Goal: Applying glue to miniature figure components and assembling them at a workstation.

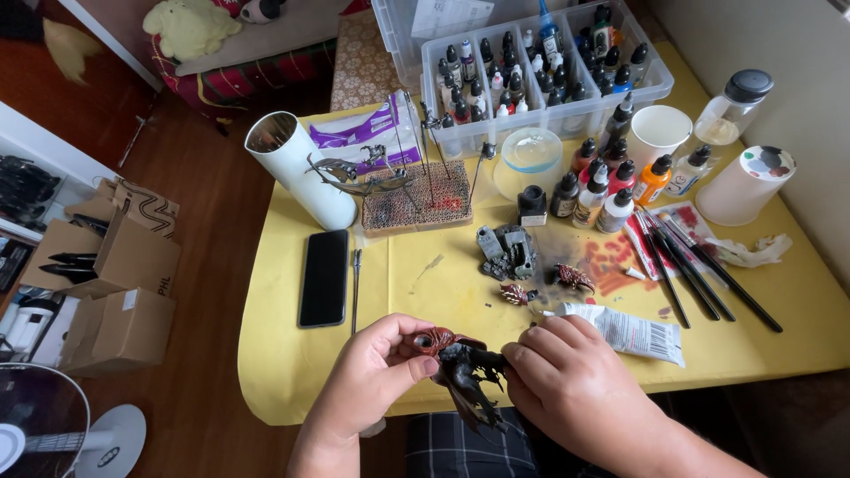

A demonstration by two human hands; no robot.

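My left hand (pixel 376 363) and my right hand (pixel 567 376) both grip a dark, spiky miniature figure (pixel 460 363) with a red-brown upper part, held over the near edge of the yellow table (pixel 443 283). The left fingers pinch its red-brown top; the right fingers hold its black body from the right. A white glue tube (pixel 629 332) lies just beyond my right hand. Two small red-brown model parts (pixel 574 277) and a grey model piece (pixel 507 252) rest farther back.
A black phone (pixel 324 277) and a thin tool (pixel 356 288) lie left. Behind stand a white cylinder (pixel 301 168), a cork block with wired parts (pixel 414 205), many paint bottles (pixel 611 181), a clear bottle bin (pixel 540 75), cups and brushes (pixel 699 270). Cardboard boxes (pixel 115 292) sit on the floor.
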